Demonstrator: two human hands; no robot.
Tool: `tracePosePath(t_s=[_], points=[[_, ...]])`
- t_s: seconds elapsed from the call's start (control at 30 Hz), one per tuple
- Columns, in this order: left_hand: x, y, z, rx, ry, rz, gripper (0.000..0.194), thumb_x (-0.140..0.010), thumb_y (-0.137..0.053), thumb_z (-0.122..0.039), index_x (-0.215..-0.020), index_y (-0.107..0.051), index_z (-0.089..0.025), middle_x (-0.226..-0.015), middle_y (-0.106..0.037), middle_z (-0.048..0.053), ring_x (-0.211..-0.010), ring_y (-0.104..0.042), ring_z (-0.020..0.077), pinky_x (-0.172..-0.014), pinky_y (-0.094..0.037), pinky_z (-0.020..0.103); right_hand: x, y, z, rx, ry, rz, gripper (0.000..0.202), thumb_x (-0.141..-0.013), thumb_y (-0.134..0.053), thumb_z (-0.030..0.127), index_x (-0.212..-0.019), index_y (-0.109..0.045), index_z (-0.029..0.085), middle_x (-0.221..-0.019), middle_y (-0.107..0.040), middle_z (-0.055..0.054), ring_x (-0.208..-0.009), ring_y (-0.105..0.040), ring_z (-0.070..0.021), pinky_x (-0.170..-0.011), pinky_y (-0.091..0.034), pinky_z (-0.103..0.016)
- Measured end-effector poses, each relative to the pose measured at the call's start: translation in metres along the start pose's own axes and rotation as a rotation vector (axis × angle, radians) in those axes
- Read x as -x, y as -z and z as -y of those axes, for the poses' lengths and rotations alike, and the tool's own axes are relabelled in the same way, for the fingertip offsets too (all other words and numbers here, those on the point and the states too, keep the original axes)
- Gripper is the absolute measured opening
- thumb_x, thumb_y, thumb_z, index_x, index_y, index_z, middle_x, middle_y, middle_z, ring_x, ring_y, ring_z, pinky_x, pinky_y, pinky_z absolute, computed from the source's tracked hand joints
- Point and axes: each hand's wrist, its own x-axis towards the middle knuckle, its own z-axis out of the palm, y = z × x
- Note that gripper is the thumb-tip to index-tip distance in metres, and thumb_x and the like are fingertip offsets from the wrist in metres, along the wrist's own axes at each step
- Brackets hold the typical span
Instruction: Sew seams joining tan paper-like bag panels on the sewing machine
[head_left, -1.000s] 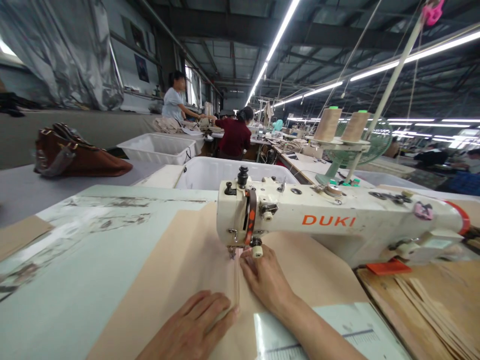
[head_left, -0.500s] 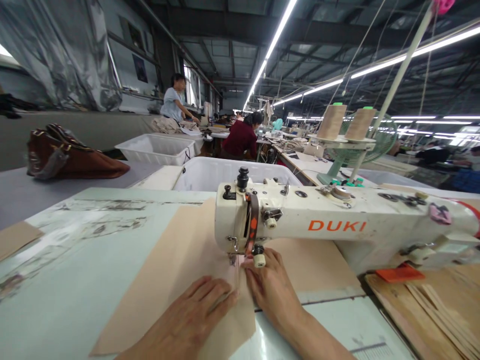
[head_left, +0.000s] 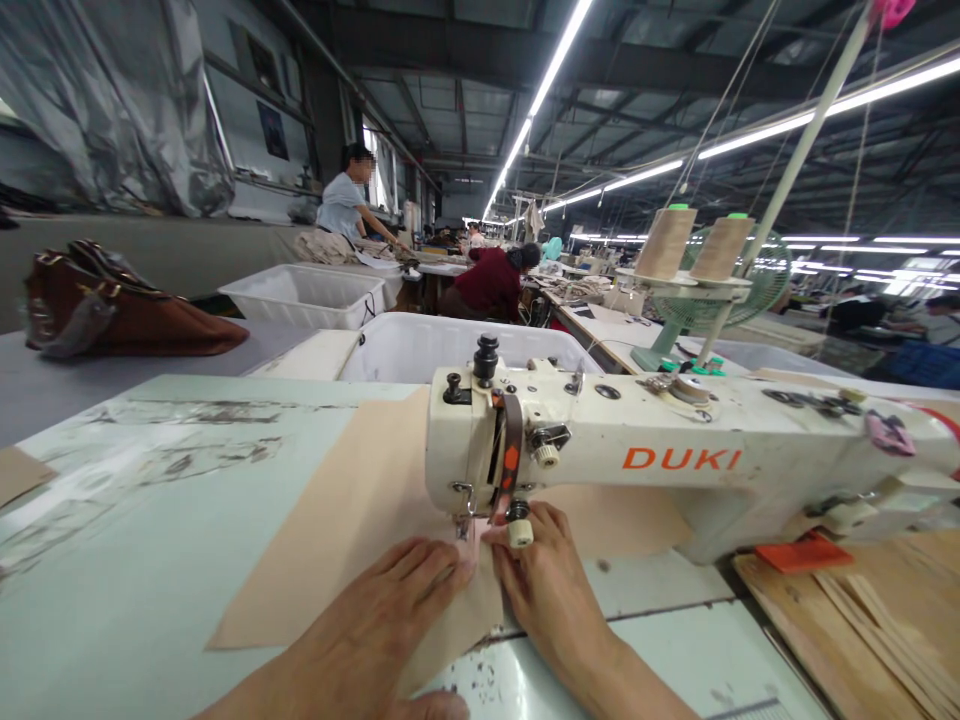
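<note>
A white sewing machine [head_left: 600, 430] marked DUKI stands over a tan sheet [head_left: 330, 540] on the pale green table. The needle and presser foot [head_left: 463, 528] rest at the sheet, by a narrow pinkish strip. My left hand [head_left: 397, 610] lies on the sheet just left of and below the needle, fingers flat and close together, thumb apart. To the right of the needle, my right hand [head_left: 551, 580] has its fingers bent together at the strip's edge; the machine's knob hides part of the fingertips.
Thread cones [head_left: 664, 243] stand behind the machine. A brown handbag [head_left: 150, 310] lies at the left, white bins [head_left: 480, 340] beyond the table. A wooden board [head_left: 885, 610] with strips and an orange piece is at the right. Two people work farther back.
The tan sheet has moved away from me past the needle and turned slightly. My left hand has shifted forward with it, its thumb now showing. My right hand stays nearly in place.
</note>
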Motion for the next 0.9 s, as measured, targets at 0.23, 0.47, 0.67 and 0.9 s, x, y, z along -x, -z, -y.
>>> tracePosePath(t_s=[0.23,0.47,0.67,0.9], points=[[-0.005,-0.005,0.009,0.059,-0.006,-0.053,0.083,-0.084,-0.060,-0.068,-0.150,-0.036,-0.024,-0.146,-0.047,0.011,-0.131,-0.046,0.0325,-0.111,-0.036,0.050,0.000,-0.001,-0.001,0.003,-0.010,-0.019,0.017,-0.086,-0.056,0.006,-0.090,-0.068,0.017,-0.100,-0.064,-0.006,-0.098,-0.051,-0.0232,-0.096,-0.037,-0.041],[-0.008,-0.003,0.011,0.094,0.036,-0.028,0.085,-0.082,-0.061,-0.069,-0.149,-0.036,-0.024,-0.144,-0.048,0.011,-0.130,-0.045,0.0340,-0.112,-0.034,0.052,0.001,-0.003,-0.002,-0.009,-0.016,-0.035,0.019,-0.087,-0.053,0.006,-0.091,-0.067,0.018,-0.102,-0.063,-0.007,-0.101,-0.050,-0.0248,-0.096,-0.037,-0.042],[-0.010,-0.005,0.012,0.117,0.024,-0.050,0.088,-0.082,-0.062,-0.069,-0.152,-0.032,-0.024,-0.144,-0.047,0.011,-0.130,-0.045,0.0325,-0.112,-0.034,0.051,-0.001,-0.004,-0.003,-0.037,0.007,-0.052,0.027,-0.089,-0.050,0.005,-0.099,-0.068,0.021,-0.100,-0.063,-0.006,-0.099,-0.053,-0.0237,-0.097,-0.037,-0.042],[-0.016,0.002,0.010,0.065,0.041,0.012,0.089,-0.075,-0.075,-0.059,-0.147,-0.039,-0.022,-0.137,-0.052,0.010,-0.123,-0.049,0.0316,-0.111,-0.036,0.048,0.004,-0.017,-0.011,0.021,0.074,-0.091,0.032,-0.090,-0.044,0.006,-0.106,-0.066,0.023,-0.107,-0.064,-0.008,-0.102,-0.057,-0.0241,-0.093,-0.044,-0.040]])
